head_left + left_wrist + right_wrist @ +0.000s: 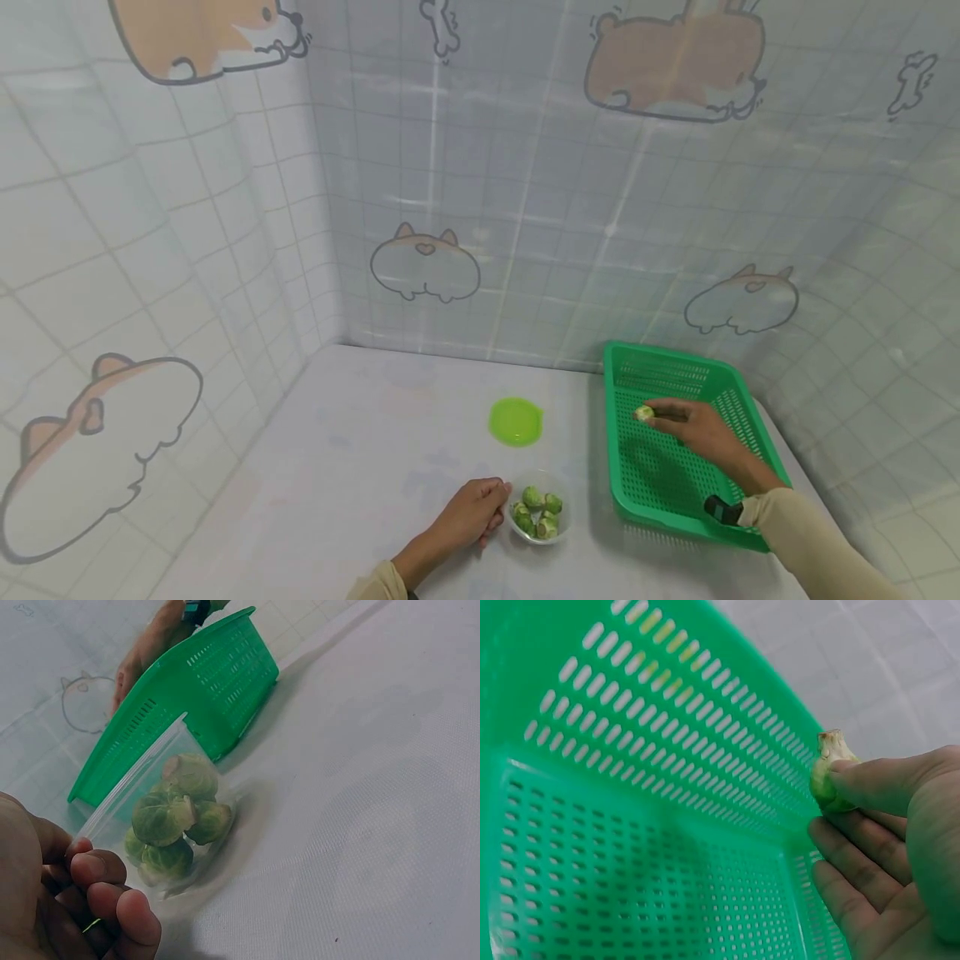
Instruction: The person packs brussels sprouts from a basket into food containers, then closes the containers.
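My right hand [701,433] pinches a Brussels sprout [643,412] between thumb and fingers, above the inside of a green plastic basket [613,442]. In the right wrist view the pale cut stem of that sprout [831,776] points up, close to the basket's side wall. With curled fingers, my left hand [468,510] pinches the rim of a clear plastic bowl [557,481] on the table. Several Brussels sprouts [161,814] lie in the bowl, seen through its wall in the left wrist view.
A bright green round lid [516,422] lies flat on the white table cover [375,450], behind the bowl. The basket stands to the bowl's right, near the back wall. Sheets with cartoon dog prints [425,262] enclose the table at the back and sides.
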### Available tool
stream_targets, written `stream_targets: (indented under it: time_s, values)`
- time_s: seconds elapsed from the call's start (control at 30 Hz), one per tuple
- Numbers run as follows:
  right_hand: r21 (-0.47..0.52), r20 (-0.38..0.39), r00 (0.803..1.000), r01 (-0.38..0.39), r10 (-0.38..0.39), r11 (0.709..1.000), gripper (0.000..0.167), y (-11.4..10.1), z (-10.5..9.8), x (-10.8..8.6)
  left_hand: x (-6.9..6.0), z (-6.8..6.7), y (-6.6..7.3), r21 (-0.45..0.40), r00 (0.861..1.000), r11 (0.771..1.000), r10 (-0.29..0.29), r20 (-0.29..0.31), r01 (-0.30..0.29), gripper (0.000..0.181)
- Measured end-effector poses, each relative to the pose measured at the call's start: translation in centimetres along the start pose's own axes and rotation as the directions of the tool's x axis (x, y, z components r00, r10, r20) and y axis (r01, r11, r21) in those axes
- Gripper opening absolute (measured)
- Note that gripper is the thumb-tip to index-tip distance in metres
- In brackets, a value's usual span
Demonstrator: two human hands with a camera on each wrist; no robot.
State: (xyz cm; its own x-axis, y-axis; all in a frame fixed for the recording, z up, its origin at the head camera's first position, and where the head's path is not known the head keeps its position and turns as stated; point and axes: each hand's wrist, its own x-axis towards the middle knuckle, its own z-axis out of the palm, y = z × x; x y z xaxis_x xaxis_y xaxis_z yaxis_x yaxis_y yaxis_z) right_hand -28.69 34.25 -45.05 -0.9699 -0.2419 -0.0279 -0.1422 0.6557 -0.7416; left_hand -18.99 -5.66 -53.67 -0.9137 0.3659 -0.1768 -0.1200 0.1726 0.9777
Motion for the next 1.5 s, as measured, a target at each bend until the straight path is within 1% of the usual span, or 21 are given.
stream_targets:
  time_s: [0.23,0.47,0.53,0.8,0.93,1.0,1.1,1.2,1.37,1.43,1.5]
  values:
    - [0.029,0.025,0.999,0.023,-0.024,0.999,0.05,-0.8,0.4,-0.8,0.0,0.1,0.0,0.0,1.0,1.0,0.001,0.002,-0.001,0.041]
    - [0.051,0.031,0.997,0.073,-0.074,0.996,0.047,-3.0,1.0,-1.6,0.1,0.0,-0.2,0.004,1.0,1.0,0.008,0.001,-0.008,0.041]
    - [0.062,0.041,0.995,0.091,-0.094,0.994,0.047,-3.6,1.4,-1.8,0.1,0.0,-0.2,0.008,1.0,1.0,0.013,0.0,-0.013,0.042]
    - [0.149,0.104,0.987,0.102,-0.119,0.983,0.043,-5.6,3.0,-1.9,0.0,0.2,-0.4,0.005,1.0,1.0,0.013,-0.007,-0.013,0.044]
    - [0.18,0.124,0.976,0.155,-0.178,0.971,0.042,-6.5,4.0,-1.9,-0.1,0.2,-0.3,0.014,1.0,1.0,0.007,-0.005,-0.007,0.043]
    - [0.19,0.139,0.964,0.2,-0.228,0.961,0.041,-6.9,4.5,-1.9,-0.1,0.2,-0.3,0.018,1.0,1.0,0.007,-0.004,-0.007,0.043]
    - [0.191,0.162,0.946,0.25,-0.282,0.949,0.039,-7.5,5.4,-2.0,0.0,0.2,-0.3,0.017,1.0,1.0,0.006,-0.003,-0.006,0.043]
    - [0.185,0.191,0.936,0.261,-0.295,0.947,0.038,-8.2,6.4,-2.2,-0.1,0.2,-0.2,0.01,1.0,1.0,0.008,-0.005,-0.008,0.042]
    - [0.159,0.243,0.928,0.248,-0.281,0.956,0.035,-9.1,8.1,-2.2,-0.1,0.2,-0.1,0.001,1.0,1.0,0.005,-0.007,-0.005,0.042]
    - [0.14,0.254,0.924,0.258,-0.287,0.956,0.032,-9.4,8.8,-2.2,-0.1,0.2,-0.1,-0.001,1.0,1.0,0.006,-0.008,-0.006,0.043]
    - [0.113,0.263,0.913,0.291,-0.311,0.95,0.031,-9.7,9.5,-2.1,-0.1,0.3,-0.1,-0.004,1.0,1.0,0.004,-0.008,-0.004,0.043]
